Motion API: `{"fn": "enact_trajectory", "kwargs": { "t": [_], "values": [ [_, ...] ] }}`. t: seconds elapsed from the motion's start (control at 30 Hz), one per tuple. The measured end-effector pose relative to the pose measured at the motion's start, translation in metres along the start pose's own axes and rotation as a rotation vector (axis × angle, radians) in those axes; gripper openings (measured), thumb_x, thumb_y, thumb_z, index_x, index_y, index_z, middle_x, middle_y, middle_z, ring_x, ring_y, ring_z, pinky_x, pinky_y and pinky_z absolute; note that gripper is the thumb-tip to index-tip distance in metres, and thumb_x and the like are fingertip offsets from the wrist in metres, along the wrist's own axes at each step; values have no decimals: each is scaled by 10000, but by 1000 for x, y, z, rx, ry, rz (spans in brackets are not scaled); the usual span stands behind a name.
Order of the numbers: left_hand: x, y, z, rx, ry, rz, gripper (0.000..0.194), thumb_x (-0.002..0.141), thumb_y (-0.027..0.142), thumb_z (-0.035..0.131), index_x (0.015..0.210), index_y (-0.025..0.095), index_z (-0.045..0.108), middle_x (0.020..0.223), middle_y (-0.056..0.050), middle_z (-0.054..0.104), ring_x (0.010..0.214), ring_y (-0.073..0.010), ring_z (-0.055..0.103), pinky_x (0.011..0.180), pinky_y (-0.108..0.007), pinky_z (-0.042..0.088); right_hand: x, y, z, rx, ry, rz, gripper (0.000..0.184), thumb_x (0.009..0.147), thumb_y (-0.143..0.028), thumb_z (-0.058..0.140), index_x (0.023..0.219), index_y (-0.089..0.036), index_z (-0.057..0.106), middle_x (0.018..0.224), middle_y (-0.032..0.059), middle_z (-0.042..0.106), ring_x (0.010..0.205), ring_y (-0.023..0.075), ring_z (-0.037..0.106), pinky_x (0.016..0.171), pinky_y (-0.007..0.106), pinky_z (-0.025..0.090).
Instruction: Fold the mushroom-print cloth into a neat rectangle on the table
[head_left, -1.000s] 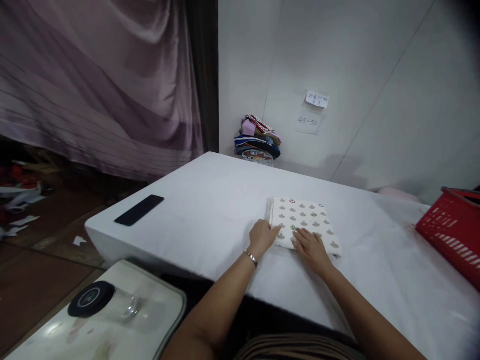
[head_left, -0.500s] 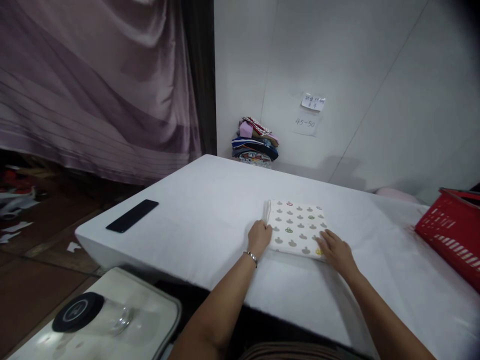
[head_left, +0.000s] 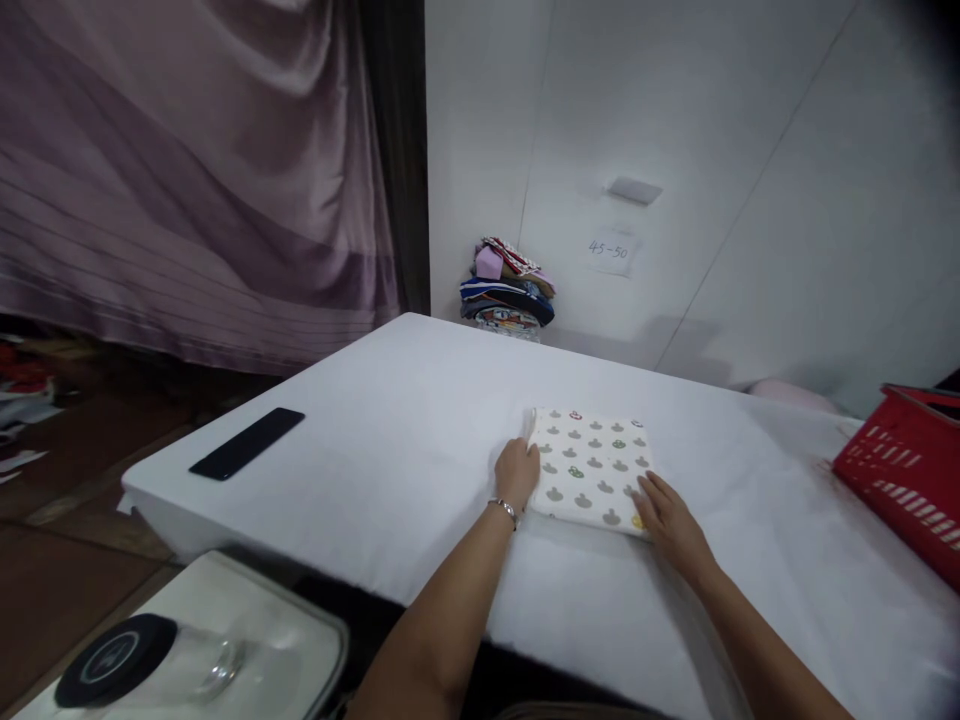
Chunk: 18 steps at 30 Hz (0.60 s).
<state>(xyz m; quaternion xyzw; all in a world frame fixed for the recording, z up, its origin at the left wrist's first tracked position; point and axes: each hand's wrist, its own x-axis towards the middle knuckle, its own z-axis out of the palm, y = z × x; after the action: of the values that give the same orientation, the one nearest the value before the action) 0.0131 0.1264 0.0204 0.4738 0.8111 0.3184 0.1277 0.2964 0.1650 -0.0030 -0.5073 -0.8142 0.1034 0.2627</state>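
Note:
A white folded cloth [head_left: 592, 470] printed with grey mushroom shapes and a few coloured ones lies flat as a neat rectangle. At its left edge, my left hand [head_left: 517, 475] is closed, fingers curled round the side; a metal bracelet sits on that wrist. My right hand [head_left: 673, 525] grips the opposite edge near the front corner. Some of its fingertips are hidden by the hand itself. Underneath is a table covered in white cloth [head_left: 420, 450].
A black phone-like slab [head_left: 247, 443] lies on the table's left side. Stacked folded clothes [head_left: 506, 290] stand by the wall, and a red basket [head_left: 900, 470] is at the right. Lower left, a clear jar with a black lid [head_left: 116, 660] lies on a pale surface [head_left: 277, 620].
My right hand has slid from the cloth's top to its right edge. My left hand stays at the left edge. The view has shifted slightly, and the upper wall paper has flipped up.

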Motion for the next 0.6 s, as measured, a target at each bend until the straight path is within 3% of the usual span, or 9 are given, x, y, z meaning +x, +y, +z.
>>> {"fn": "enact_trajectory", "kwargs": {
  "t": [0.13, 0.27, 0.37, 0.5, 0.6],
  "values": [
    [5, 0, -2, 1, -54, -22, 221, 865, 335, 434, 783, 187, 575, 908, -77, 637, 849, -195, 594, 694, -291, 395, 13, 4, -6, 80, -8, 64, 511, 861, -503, 420, 1205, -163, 585, 1374, 118, 474, 1270, 285, 428, 1069, 476, 343],
    [15, 8, -6, 44, -87, -11, 174, 822, 302, 475, 830, 178, 597, 969, -101, 641, 887, -213, 601, 697, -296, 399, 45, 9, -12, 158, -32, 280, 603, 816, -511, 441, 1274, -132, 540, 1314, 134, 535, 1197, 293, 504, 1018, 444, 389],
    [25, 17, -6, 62, -119, -2, 262, 828, 379, 472, 874, 165, 616, 1015, -128, 640, 938, -238, 601, 731, -310, 406, 72, 12, -11, 222, -87, 418, 638, 789, -505, 481, 1306, -133, 516, 1198, 135, 620, 1079, 288, 588, 940, 410, 445],
    [42, 27, -1, 48, -132, -6, 435, 810, 527, 480, 937, 138, 626, 1050, -164, 633, 1000, -280, 586, 775, -336, 411, 97, 14, -4, 230, -54, 451, 667, 760, -520, 521, 1310, -143, 510, 1186, 141, 624, 1076, 294, 589, 926, 411, 441],
    [55, 30, 3, 2, -109, -8, 362, 823, 466, 493, 950, 153, 623, 1047, -144, 642, 1007, -258, 586, 785, -318, 408, 110, 14, 0, 220, -60, 482, 712, 771, -524, 513, 1352, -118, 456, 1234, 176, 587, 1111, 306, 567, 942, 425, 423]
  ]
}}
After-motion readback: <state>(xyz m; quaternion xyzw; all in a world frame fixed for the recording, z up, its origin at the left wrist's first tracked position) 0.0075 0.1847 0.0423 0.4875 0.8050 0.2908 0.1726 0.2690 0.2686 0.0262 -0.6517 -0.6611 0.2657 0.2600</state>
